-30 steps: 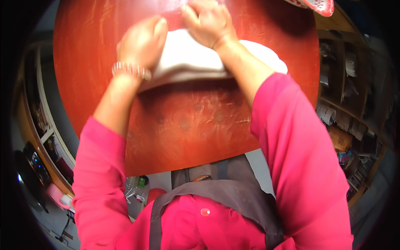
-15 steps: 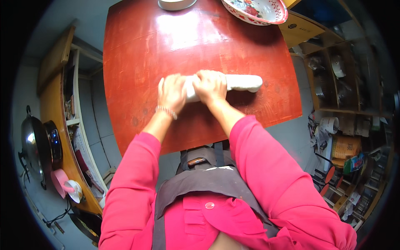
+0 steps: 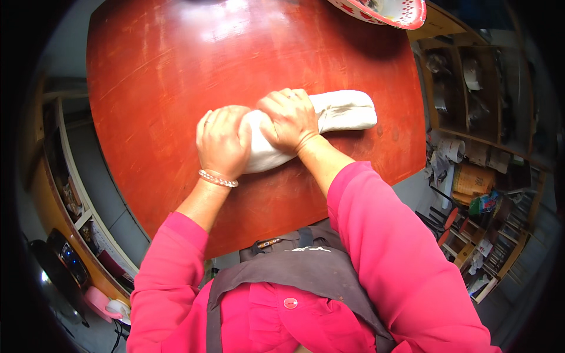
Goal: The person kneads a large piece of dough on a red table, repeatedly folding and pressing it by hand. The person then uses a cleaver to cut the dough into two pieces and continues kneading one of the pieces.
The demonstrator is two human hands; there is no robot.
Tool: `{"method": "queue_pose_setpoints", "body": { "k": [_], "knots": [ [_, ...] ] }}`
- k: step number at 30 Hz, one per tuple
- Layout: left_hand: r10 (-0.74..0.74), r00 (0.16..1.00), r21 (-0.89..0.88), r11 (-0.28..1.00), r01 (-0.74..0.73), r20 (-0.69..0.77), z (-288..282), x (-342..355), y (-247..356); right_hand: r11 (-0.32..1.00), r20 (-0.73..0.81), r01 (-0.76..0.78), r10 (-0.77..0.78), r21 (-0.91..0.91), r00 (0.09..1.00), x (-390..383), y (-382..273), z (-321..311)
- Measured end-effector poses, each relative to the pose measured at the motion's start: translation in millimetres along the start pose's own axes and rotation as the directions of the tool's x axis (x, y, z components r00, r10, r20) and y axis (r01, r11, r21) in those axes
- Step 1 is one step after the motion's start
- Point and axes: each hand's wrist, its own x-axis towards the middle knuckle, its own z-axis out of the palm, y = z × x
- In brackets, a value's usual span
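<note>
A thick roll of white dough lies crosswise on the red wooden table. My left hand, with a beaded bracelet at the wrist, is curled over the dough's left part. My right hand, a ring on one finger, grips the dough near its middle, with the fingers bent over the far side. White dough shows between the two hands, and its right end sticks out past my right hand, creased along its length. The dough's far left end is covered by my left hand.
A white enamel basin with a red patterned rim stands at the table's far right corner. Shelves with kitchen goods line the right side. On the left is a wooden counter with a dark wok beside it.
The view has shifted closer, so the basin sits nearer the top edge. Both hands stay on the dough; its middle now looks thicker and bulges toward me between them.
</note>
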Motion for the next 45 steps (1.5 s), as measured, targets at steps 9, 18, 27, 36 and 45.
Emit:
{"method": "queue_pose_setpoints", "body": {
  "k": [9, 18, 27, 36, 45],
  "knots": [
    [-0.22, 0.975, -0.339, 0.916, 0.213, 0.019, 15.8, 60.5, -42.8, 0.996, 0.011, -0.034, 0.033, 0.085, 0.999, 65.7, 36.8, 20.1],
    [-0.262, 0.956, 0.496, 0.852, 0.166, 0.13, 16.8, 94.2, -42.2, 0.995, 0.025, 0.081, -0.083, 0.055, 0.996, 108.1, 75.6, 46.9],
    [-0.144, 0.99, -0.364, 0.922, 0.13, -0.011, 3.4, -72.5, 1.8, 0.972, 0.238, -0.219, 0.234, -0.09, 0.943, -8.4, -82.4, -25.3],
    [-0.135, 0.966, -0.177, 0.979, 0.097, -0.219, 33.4, -93.1, -23.5, 0.996, -0.066, 0.086, -0.087, -0.017, 0.994, -33.1, -57.9, 11.2],
    [-0.292, 0.955, -0.309, 0.914, 0.264, -0.048, 9.0, -10.7, -30.9, 0.991, -0.027, 0.119, -0.118, 0.064, 0.993, 34.2, -30.2, 33.9]
  ]
}}
